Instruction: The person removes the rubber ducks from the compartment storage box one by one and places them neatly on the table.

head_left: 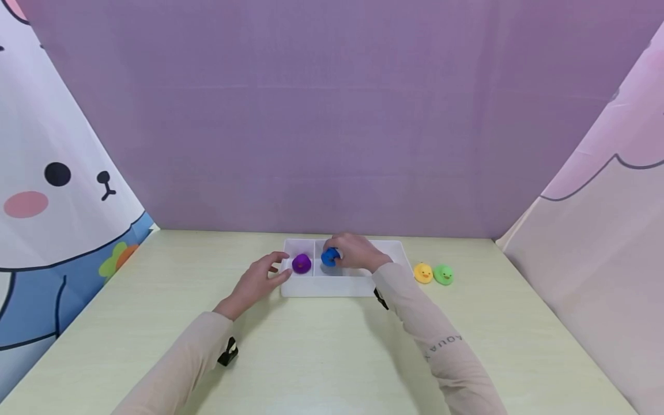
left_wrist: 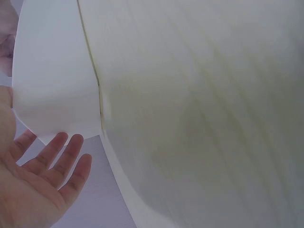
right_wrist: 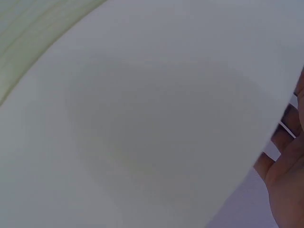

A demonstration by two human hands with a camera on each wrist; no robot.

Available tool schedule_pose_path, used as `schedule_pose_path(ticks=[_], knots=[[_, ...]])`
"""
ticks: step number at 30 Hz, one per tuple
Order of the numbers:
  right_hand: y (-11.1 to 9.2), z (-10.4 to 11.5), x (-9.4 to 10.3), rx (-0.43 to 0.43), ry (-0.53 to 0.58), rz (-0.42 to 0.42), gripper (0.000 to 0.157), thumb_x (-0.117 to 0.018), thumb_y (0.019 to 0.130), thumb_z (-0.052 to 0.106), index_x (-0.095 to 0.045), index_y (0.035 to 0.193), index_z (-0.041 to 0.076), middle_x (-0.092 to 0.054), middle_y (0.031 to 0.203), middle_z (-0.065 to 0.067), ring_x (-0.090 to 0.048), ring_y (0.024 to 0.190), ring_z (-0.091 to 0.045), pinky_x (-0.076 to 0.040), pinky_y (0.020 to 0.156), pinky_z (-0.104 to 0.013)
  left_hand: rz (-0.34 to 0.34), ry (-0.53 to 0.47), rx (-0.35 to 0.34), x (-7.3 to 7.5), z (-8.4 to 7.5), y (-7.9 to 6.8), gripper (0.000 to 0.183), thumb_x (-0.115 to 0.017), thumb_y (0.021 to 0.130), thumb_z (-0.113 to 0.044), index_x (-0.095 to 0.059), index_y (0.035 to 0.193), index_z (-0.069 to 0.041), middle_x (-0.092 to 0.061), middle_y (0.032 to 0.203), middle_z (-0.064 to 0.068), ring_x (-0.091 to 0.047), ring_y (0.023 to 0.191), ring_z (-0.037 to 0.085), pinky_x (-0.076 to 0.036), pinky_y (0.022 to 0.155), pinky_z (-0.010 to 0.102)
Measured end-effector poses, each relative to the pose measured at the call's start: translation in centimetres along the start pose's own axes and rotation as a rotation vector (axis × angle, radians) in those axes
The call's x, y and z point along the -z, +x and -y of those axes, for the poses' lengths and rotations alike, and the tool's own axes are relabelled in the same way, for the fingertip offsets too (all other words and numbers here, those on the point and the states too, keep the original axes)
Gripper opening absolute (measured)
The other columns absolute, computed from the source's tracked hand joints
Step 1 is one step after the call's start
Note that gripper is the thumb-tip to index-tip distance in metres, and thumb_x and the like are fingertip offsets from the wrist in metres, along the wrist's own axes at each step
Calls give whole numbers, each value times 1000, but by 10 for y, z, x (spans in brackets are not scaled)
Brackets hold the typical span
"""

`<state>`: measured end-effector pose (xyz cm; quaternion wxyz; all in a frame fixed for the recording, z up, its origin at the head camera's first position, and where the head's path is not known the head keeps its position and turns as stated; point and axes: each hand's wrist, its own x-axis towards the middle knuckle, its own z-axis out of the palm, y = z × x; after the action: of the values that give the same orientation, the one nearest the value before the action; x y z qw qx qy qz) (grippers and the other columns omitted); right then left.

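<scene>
My right hand (head_left: 354,252) pinches a blue toy duck (head_left: 329,257) over the middle compartment of a white divided tray (head_left: 327,287). In the left compartment sits a purple toy duck (head_left: 301,264). My left hand (head_left: 256,282) is at the tray's left end, thumb and fingers spread beside its rim; in the left wrist view the fingers (left_wrist: 73,147) are loosely extended near the tray's corner. The tray wall (right_wrist: 156,118) fills most of the right wrist view and hides what the right fingers hold.
A yellow toy duck (head_left: 423,273) and a green toy duck (head_left: 444,275) stand side by side on the pale wooden table (head_left: 311,357), just right of the tray. A purple cloth (head_left: 332,127) hangs behind the table, with printed cloths at both sides.
</scene>
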<state>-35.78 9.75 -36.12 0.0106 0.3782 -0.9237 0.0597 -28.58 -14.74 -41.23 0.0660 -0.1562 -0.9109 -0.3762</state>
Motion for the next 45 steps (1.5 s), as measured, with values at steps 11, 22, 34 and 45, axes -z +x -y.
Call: schedule_pose_path(ticks=[11,22,34,45], knots=[[-6,1,16,45,5,-57,28,-68,80,12,-65,108,16,-64,109,1,-58,99,-17,-51,87,-35,2,-3,-4,1,-1,0,46,-57,89,-33,-48,128,-10,-54,125,18,-59,101,33,-50,82,46],[-14,1,32,37,-8,-90,29,-66,80,12,-65,109,16,-63,109,1,-58,100,-19,-51,84,-36,6,-5,-8,0,-1,0,47,-58,89,-33,-48,128,-10,-54,125,18,-59,101,33,-51,81,45],[-29,-11,41,11,-15,-102,31,-67,80,12,-65,110,16,-63,110,0,-58,102,-19,-50,87,-38,5,-4,-10,-1,0,0,47,-58,89,-33,-48,129,-9,-53,125,18,-59,101,33,-51,80,44],[-49,-30,46,-34,4,-99,31,-65,80,10,-64,110,15,-63,113,-1,-58,105,-22,-51,85,-39,0,-10,-6,0,-1,-1,47,-58,89,-33,-48,128,-10,-53,126,18,-59,101,33,-51,81,44]])
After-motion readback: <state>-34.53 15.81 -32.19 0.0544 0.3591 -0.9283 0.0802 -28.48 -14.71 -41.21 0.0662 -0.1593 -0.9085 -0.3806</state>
